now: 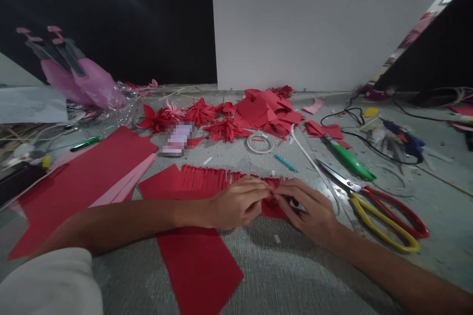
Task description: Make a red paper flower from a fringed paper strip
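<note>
A strip of red paper [205, 182] with a fringed upper edge lies in front of me. My left hand [242, 202] rests over it, fingers closed at the fringe near its right part. From the right, my right hand [308, 206] meets it, thumb and fingertips pinched on the same fringed strip. The fingertips of both hands touch or nearly touch, and they hide the exact spot of the grip. Below my left forearm lies a plain red paper piece [199, 270]. Scissors [351, 187] with one red and one yellow handle loop lie right of my right hand.
Red paper flowers [199, 112] and a heap of red cut pieces [264, 108] lie at the back. A tape roll [260, 143], a blue pen-like stick [286, 163] and a green-handled cutter [351, 159] are nearer. Large red sheets [92, 172] lie left. A white panel [314, 24] stands behind.
</note>
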Motion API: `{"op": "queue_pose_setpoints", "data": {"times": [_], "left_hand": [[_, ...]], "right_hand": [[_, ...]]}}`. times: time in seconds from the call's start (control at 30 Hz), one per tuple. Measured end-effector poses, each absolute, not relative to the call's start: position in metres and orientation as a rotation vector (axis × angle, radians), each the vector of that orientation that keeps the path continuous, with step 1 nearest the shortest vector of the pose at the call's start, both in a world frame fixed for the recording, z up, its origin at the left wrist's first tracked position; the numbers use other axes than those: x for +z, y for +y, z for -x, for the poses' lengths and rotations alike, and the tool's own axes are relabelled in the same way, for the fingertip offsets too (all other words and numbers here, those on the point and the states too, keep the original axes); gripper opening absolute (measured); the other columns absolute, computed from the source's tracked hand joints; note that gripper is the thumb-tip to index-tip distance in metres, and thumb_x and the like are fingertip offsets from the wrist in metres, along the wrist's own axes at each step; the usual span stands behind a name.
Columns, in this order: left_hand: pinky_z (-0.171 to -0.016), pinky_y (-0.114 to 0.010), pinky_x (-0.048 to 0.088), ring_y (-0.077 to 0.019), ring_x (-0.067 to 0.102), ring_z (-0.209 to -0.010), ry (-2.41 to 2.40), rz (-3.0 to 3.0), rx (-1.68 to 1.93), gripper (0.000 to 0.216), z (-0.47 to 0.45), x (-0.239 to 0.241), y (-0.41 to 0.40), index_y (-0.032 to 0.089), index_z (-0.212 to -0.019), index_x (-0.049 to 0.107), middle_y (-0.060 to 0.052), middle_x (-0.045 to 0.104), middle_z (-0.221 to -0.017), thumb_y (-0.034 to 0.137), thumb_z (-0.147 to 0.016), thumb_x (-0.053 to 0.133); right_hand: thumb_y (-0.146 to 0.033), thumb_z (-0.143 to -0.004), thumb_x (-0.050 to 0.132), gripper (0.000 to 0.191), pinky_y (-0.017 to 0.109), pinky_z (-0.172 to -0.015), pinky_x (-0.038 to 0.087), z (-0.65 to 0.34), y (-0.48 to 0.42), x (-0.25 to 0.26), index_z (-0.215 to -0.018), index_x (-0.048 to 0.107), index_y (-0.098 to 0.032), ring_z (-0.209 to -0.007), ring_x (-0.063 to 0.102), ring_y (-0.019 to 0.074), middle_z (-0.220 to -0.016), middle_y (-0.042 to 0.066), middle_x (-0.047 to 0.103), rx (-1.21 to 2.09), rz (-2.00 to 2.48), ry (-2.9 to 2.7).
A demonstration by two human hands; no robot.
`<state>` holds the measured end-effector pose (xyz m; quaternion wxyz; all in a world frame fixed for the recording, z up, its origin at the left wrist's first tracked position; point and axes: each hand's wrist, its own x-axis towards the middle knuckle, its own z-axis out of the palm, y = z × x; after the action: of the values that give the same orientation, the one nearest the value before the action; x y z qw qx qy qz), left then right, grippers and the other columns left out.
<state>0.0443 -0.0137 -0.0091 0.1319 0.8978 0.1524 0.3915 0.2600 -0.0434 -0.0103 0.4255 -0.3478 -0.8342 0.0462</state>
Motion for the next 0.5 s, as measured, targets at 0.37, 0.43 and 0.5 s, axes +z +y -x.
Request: {"op": "queue_pose_setpoints", "data": {"times": [0.37,0.43,0.5], "left_hand": [[-0.104,-0.034,0.052,-0.0176,0.067,-0.099,0.384,-2.633,1.184,0.019,-0.0442,-0.0109,-0.0148,0.008,-0.100,0.063,-0.012,0.071,-0.101,0.008,-0.090,0.046],[-0.104,-0.034,0.052,-0.0175,0.067,-0.099,0.386,-2.672,1.176,0.020,-0.0440,-0.0112,-0.0151,0.008,-0.100,0.063,-0.012,0.071,-0.101,0.009,-0.091,0.046],[-0.104,-0.034,0.052,-0.0173,0.067,-0.098,0.395,-2.719,1.157,0.020,-0.0438,-0.0112,-0.0156,0.008,-0.099,0.063,-0.011,0.071,-0.099,0.009,-0.091,0.045]], "right_hand": [[-0.014,-0.092,0.060,0.023,0.026,-0.075,0.060,-0.2641,-0.0388,-0.0090,-0.110,0.071,-0.024,-0.083,0.071,0.0152,-0.095,0.005,0.073,0.137,0.777,-2.106],[-0.014,-0.092,0.060,0.022,0.026,-0.075,0.060,-0.2633,-0.0388,-0.0082,-0.108,0.071,-0.024,-0.082,0.070,0.0151,-0.094,0.005,0.073,0.143,0.779,-2.108],[-0.015,-0.091,0.061,0.020,0.027,-0.076,0.060,-0.2622,-0.0387,-0.0072,-0.106,0.072,-0.023,-0.083,0.070,0.0155,-0.093,0.005,0.073,0.161,0.778,-2.107]]}}
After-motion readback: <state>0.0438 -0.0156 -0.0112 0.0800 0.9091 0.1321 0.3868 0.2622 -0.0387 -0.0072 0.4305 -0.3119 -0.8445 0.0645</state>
